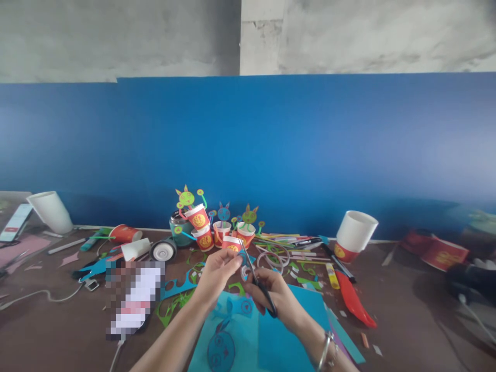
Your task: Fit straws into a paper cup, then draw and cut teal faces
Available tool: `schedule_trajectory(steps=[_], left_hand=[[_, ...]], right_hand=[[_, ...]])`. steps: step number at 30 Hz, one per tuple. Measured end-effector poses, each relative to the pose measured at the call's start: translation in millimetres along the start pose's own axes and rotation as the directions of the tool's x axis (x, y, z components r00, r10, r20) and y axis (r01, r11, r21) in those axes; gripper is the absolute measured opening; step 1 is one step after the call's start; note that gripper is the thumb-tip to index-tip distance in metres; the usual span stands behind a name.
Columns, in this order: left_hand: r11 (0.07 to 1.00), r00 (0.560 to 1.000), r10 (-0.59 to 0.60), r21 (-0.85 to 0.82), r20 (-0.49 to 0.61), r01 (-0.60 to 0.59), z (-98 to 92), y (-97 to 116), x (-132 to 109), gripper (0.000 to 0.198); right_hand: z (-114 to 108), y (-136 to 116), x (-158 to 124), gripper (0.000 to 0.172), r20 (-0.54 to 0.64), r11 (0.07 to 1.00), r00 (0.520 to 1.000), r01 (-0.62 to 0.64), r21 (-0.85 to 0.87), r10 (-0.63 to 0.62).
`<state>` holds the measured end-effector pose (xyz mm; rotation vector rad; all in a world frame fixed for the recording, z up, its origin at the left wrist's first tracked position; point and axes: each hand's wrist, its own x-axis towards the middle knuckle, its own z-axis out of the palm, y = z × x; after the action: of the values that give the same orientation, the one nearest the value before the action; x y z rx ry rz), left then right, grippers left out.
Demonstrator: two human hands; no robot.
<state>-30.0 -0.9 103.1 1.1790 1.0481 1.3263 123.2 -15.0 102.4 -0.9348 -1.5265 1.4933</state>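
My left hand pinches a small piece of blue paper between thumb and fingers. The fingers of my right hand are in the loops of black-handled scissors, whose blades point up beside the blue piece. Whether the blades touch it I cannot tell. Below my hands lie blue paper sheets. On the left one is a drawn blue animal face with long ears, and a small blue paper disc lies above it. Just beyond my fingers stands a red and white paper cup.
Paper cups with green and blue animal faces stand against the blue partition. Around them lie green paper scraps, pipe-like sticks, a glue stick, a red pouch-like item, stacked white cups and a phone.
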Motion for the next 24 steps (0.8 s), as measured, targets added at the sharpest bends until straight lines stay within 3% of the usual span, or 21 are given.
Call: schedule_trajectory(steps=[10,24], left_hand=[[0.996,0.996,0.019,0.088,0.087,-0.026,-8.3,0.7,4.3,0.026],[0.998,0.999,-0.042,-0.039,0.03,0.043,-1.4,0.6,0.5,0.026]], right_hand=[[0.6,-1.4,-1.0,0.033,-0.008,1.0,1.0,-0.007,-0.024,0.007],[-0.9,-1.6,-0.8,0.032,0.021,1.0,0.999,-0.025,0.003,0.025]])
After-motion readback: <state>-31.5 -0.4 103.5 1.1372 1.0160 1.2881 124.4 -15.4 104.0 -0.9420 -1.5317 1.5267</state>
